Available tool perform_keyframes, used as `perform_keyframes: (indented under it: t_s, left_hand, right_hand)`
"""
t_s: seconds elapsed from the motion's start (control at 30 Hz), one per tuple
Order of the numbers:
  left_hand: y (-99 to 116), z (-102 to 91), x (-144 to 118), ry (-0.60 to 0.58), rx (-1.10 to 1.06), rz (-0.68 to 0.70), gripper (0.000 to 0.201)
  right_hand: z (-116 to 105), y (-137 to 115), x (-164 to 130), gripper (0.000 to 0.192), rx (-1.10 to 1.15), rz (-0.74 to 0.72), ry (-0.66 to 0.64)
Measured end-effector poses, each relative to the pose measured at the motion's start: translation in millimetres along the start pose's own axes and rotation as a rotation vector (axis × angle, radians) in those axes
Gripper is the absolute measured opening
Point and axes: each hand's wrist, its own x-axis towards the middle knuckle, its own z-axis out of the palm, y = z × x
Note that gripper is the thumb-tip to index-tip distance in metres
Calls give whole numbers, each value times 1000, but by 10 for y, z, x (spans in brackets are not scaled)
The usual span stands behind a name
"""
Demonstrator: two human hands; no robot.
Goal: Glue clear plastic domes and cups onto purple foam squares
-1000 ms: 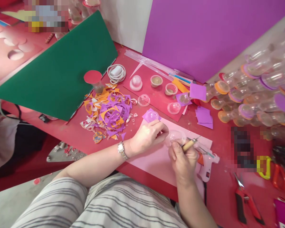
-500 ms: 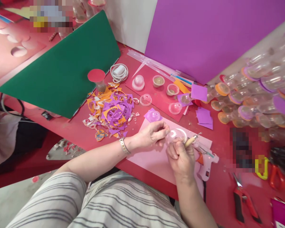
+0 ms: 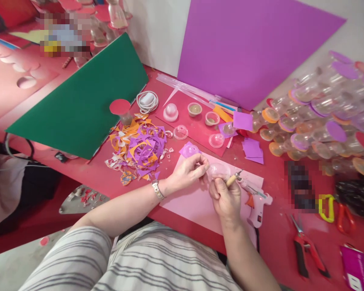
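Left hand pinches the clear plastic dome at its rim, over the pink sheet on the bench. Right hand fingers close around a wooden-handled tool, tip touching the dome.

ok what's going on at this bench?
A person sits at a red table. The left hand pinches a clear plastic dome over a pink sheet; the right hand holds a wooden-handled tool against it. A glue gun lies beside the right hand. Paper scraps sit left, stacked clear cups right.
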Motion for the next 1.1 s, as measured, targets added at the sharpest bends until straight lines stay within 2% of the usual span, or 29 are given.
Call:
perform_keyframes:
  t_s: [0.1,0.27,0.47,0.57,0.67,0.77,0.83,0.93,1.03,1.1]
  left_hand:
    - [5,-36,1,22,65,23,45]
    - [36,-68,15,-5,77,35,49]
    - [34,-59,50,13,-88,-95,52]
    - [35,-41,31,8,-68,-141,48]
    - [71,-43,10,9,167,-101,30]
    - [132,-83,15,3,564,55,12]
    - [168,-115,24,-28,760,147,7]
    - [190,-130,19,-74,908,197,8]
    - [164,-98,0,-25,983,192,6]
    - [133,-63,-3,26,934,174,7]
  right_hand:
    - [-17,11,-6,19,-52,-22,-5]
    - [-51,31,-4,20,-124,-40,2]
    - [-75,28,-18,29,-225,-72,8]
    - [-107,-1,-20,31,-314,-112,18]
    - [-139,-47,-10,29,-424,-161,22]
    - [-141,-97,7,26,-518,-209,6]
    - [-127,-124,17,25,-567,-242,-7]
    - [-107,-146,18,23,-624,-286,-23]
    - [-103,-142,-7,20,-661,-311,-42]
    - [-109,-123,-33,19,-671,-313,-49]
